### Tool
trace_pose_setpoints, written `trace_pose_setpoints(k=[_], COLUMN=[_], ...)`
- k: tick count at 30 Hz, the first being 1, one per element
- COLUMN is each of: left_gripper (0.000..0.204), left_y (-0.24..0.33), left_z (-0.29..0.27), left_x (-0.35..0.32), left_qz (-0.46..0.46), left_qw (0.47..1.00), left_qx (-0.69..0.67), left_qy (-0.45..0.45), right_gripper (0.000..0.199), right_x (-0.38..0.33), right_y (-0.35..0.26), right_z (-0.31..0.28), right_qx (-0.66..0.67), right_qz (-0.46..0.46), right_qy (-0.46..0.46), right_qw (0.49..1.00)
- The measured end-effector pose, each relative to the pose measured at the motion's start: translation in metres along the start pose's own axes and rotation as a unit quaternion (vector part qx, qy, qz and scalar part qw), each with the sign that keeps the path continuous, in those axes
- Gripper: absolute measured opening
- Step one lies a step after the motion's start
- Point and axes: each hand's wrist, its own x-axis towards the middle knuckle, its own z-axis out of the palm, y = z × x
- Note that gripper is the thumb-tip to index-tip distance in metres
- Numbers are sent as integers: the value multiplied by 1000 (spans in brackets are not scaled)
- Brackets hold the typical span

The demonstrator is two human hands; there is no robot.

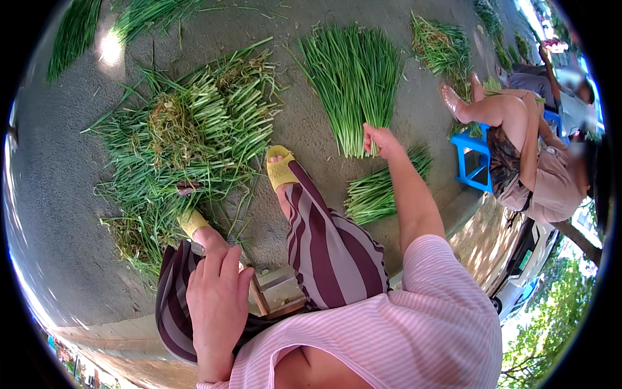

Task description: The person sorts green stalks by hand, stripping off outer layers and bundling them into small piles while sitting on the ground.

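The right hand [380,140] is clasping the green bundle [353,81] low down, grip narrow; below-left of it, the left hand [217,295] is hanging loose, empty; pavement [61,175] is lying beneath.

The bare, curled right hand [383,141] hides its own palm; far left beyond that grip, the top edge cuts off a dark-green, long-leaved bundle [72,37].
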Motion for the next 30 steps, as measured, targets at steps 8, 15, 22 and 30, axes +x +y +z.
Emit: trace_pose_setpoints(k=[8,15,22,30], left_gripper=[30,30,34,36], left_y=[1,-1,-5,-3], left_z=[2,0,3,11], left_x=[0,-1,-9,-8], left_qz=[-6,14,22,60], left_qw=[1000,1000,1000,996], left_qx=[-7,-6,2,14], left_qy=[15,14,14,64], right_gripper=[36,34,34,32], right_x=[-57,-82,-128,-213], right_y=[-16,10,-9,-12], right_z=[35,39,55,106], right_qx=[121,151,170,74], right_qz=[-185,-116,-145,-209], right_qy=[37,5,-19,-85], right_qw=[975,982,974,971])
